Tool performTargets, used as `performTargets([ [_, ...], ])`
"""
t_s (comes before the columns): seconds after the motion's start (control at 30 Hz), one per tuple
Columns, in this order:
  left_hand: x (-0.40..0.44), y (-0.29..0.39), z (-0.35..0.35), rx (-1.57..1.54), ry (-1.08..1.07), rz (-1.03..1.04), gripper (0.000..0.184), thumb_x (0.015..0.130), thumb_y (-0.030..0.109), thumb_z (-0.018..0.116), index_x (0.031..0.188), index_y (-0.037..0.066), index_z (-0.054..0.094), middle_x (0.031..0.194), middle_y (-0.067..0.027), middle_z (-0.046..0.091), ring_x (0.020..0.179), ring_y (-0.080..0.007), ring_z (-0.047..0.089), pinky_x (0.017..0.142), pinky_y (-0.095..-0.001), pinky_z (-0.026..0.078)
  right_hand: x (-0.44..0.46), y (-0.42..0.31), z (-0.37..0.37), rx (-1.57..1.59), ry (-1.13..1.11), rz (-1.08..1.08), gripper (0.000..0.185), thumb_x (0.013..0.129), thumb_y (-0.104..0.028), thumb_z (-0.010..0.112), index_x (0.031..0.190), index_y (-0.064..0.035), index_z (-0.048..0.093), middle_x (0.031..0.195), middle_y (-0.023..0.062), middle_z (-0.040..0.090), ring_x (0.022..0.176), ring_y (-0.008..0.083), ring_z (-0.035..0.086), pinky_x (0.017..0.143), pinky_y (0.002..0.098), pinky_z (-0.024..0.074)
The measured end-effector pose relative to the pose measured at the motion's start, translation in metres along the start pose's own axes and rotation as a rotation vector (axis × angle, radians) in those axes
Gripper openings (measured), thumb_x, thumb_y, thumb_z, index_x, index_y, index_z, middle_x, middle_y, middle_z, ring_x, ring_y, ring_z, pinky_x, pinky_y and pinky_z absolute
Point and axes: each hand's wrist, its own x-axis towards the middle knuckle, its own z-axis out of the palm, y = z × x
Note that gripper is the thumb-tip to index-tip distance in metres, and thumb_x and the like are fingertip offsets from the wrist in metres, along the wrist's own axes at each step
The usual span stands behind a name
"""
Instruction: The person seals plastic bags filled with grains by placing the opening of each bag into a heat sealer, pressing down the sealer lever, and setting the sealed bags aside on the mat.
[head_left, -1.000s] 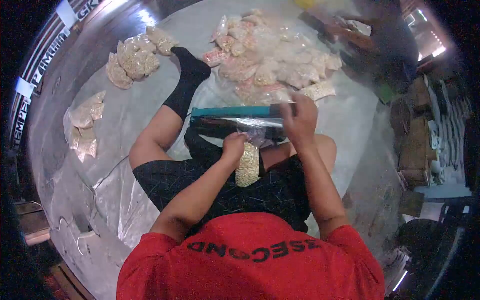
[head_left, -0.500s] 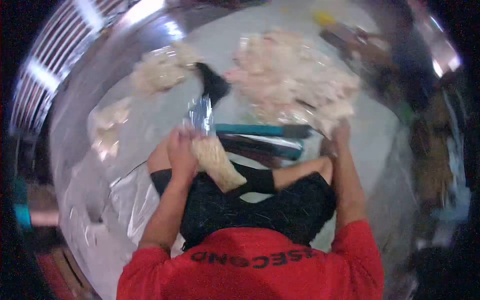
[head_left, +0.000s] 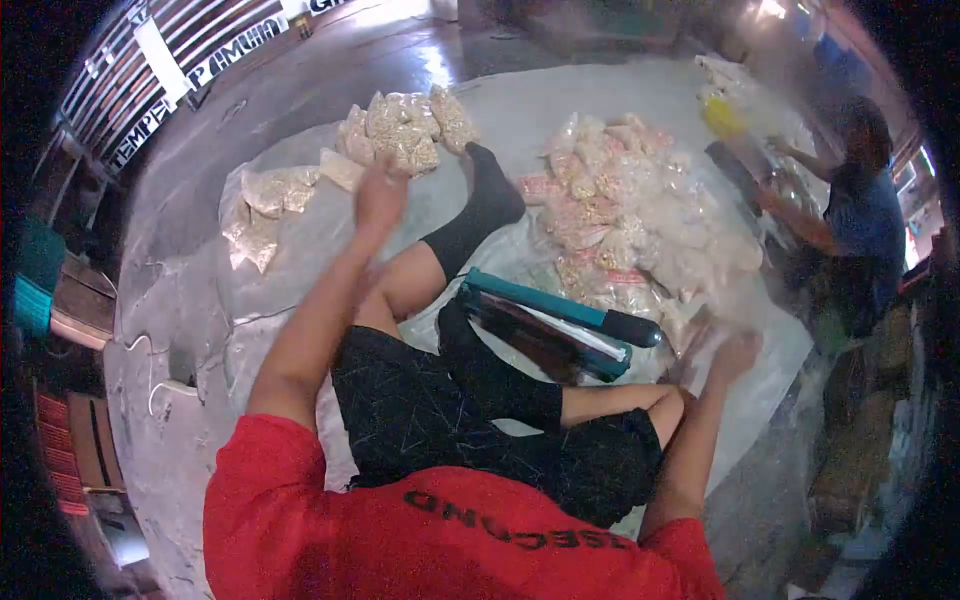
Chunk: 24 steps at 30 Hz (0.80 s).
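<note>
My left hand [head_left: 382, 200] is stretched forward at the left group of filled clear bags [head_left: 405, 130], close beside a pale bag [head_left: 342, 171]. Its fingers are blurred, and whether they touch that bag is unclear. My right hand [head_left: 738, 355] is out to the right by the near edge of the big pile of filled plastic bags [head_left: 620, 205]; motion smears its fingers. Between my legs and that pile lies a teal and black bag sealer [head_left: 550, 325], its long arm slanting down to the right.
More filled bags [head_left: 262, 205] lie at the left on the pale sheet [head_left: 500, 100]. Another person [head_left: 865, 210] sits at the right, near a yellow item [head_left: 724, 117]. A white cord [head_left: 150, 380] lies on the grey floor.
My left hand has swung forward from my lap, where it held a filled bag, to the left bag group. The right hand has moved outward. The view has shifted.
</note>
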Motion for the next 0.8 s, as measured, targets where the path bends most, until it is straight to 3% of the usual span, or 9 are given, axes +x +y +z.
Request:
performTargets([
  [0.07,-0.082,0.086,-0.025,-0.103,0.108,0.317,0.023,0.087,0.015,0.067,0.108,0.006,0.067,0.106,-0.015,0.07,0.102,-0.036,0.065,0.096,-0.0456,0.049,0.009,-0.057,-0.038,0.236,0.026,0.074,0.023,0.098,-0.025,0.058,0.097,-0.0012,0.06,0.093,0.0128,0.067,0.085,0.0285,0.062,0.08,0.0399,0.0502],
  [0.1,-0.108,0.11,-0.033,-0.283,-0.25,0.257,0.018,0.08,0.015,0.07,0.096,0.007,0.069,0.099,-0.0113,0.071,0.1,-0.0373,0.065,0.096,-0.0502,0.048,0.001,-0.082,-0.062,0.456,0.046,0.174,0.028,0.101,-0.029,0.057,0.095,-0.0011,0.058,0.09,0.01,0.065,0.083,0.0251,0.06,0.079,0.0389,0.05],
  [0.13,-0.159,0.122,-0.019,-0.404,-0.057,0.529,0.02,0.075,0.021,0.074,0.09,0.007,0.071,0.094,-0.0082,0.072,0.102,-0.0404,0.063,0.098,-0.0543,0.045,-0.012,-0.117,-0.091,0.435,0.031,0.184,0.028,0.101,-0.029,0.057,0.095,-0.0011,0.058,0.09,0.01,0.065,0.083,0.0251,0.06,0.079,0.0389,0.05],
  [0.2,-0.212,0.174,-0.038,-0.479,-0.366,0.517,0.05,0.078,0.034,0.077,0.118,0.007,0.066,0.113,-0.0135,0.068,0.107,-0.0418,0.063,0.102,-0.0545,0.043,-0.045,-0.194,-0.128,0.693,0.157,0.278,0.033,0.102,-0.035,0.06,0.092,-0.0038,0.054,0.084,0.0068,0.06,0.076,0.0193,0.055,0.074,0.0354,0.0501],
  [0.27,-0.265,0.194,-0.038,-0.591,-0.568,0.39,0.071,0.081,0.041,0.078,0.138,0.007,0.053,0.131,-0.0179,0.06,0.119,-0.0418,0.058,0.108,-0.0543,0.041,-0.09,-0.224,-0.147,0.15,0.298,-0.16,0.03,0.099,-0.033,0.065,0.093,-0.0063,0.053,0.081,0.0056,0.06,0.073,0.0173,0.055,0.07,0.0331,0.0501],
  [0.33,-0.289,0.188,-0.043,-0.64,-0.725,0.301,0.081,0.082,0.044,0.079,0.146,0.008,0.045,0.14,-0.0199,0.055,0.126,-0.0412,0.055,0.111,-0.0534,0.04,-0.139,-0.234,-0.164,0.864,-0.157,-0.012,0.031,0.096,-0.031,0.07,0.094,-0.0063,0.052,0.086,0.0071,0.062,0.075,0.0178,0.058,0.071,0.0338,0.0507],
  [0.4,-0.288,0.17,-0.061,-1.107,-1.427,0.023,0.091,0.08,0.045,0.082,0.15,0.007,0.039,0.146,-0.0197,0.049,0.138,-0.0403,0.044,0.115,-0.0499,0.037,-0.189,-0.229,-0.179,0.969,-0.402,0.009,0.025,0.097,-0.024,0.069,0.096,-0.0053,0.052,0.089,0.01,0.063,0.075,0.0196,0.061,0.072,0.0342,0.0523],
  [0.63,-0.278,0.154,-0.121,-0.885,-0.961,0.515,0.093,0.072,0.028,0.086,0.15,0.007,0.039,0.15,-0.0183,0.045,0.142,-0.038,0.04,0.116,-0.0454,0.037,-0.212,-0.268,-0.223,1.2,-0.601,0.006,0.029,0.099,-0.021,0.065,0.111,-0.0062,0.043,0.093,0.0133,0.064,0.075,0.0198,0.064,0.07,0.0336,0.0531],
  [0.8,-0.283,0.133,-0.1,-0.73,-1.229,0.292,0.071,0.073,0.027,0.085,0.133,0.001,0.057,0.127,-0.0193,0.063,0.12,-0.0343,0.061,0.105,-0.0431,0.047,-0.232,-0.256,-0.193,0.88,-0.652,0.006,0.027,0.102,-0.029,0.06,0.105,-0.0031,0.055,0.089,0.0113,0.065,0.077,0.0197,0.063,0.073,0.0344,0.0536],
])
